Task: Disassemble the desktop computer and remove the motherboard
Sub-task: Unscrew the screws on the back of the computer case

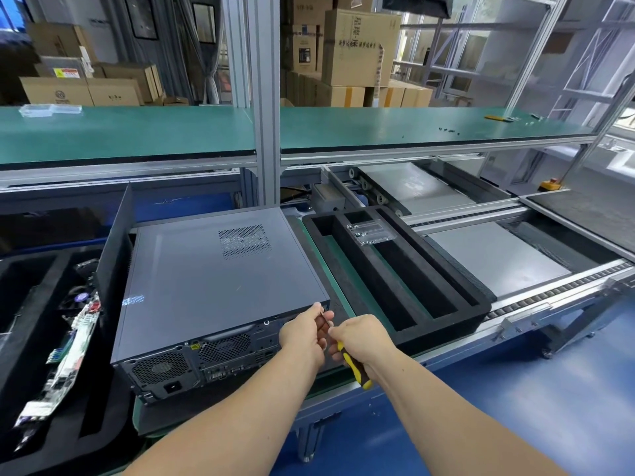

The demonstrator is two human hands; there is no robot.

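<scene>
Both bare forearms reach in from the near edge, meeting at the rear right corner of the closed dark grey metal desktop computer case (220, 269), which lies flat on the green-matted desk (338, 269) with its ported back panel facing the person. Just right of it sits a black foam tray with long slots (457, 297); left of it another foam tray holds a loose circuit board (68, 355). Right hand (364, 338) has its grip wrapped round the yellow-and-black screwdriver handle (355, 367); left hand (304, 333) pinches the shaft near the tip, steadying it. This looks like the opening step: loosening a rear cover screw. Next, the tip must seat squarely before turning.
</scene>
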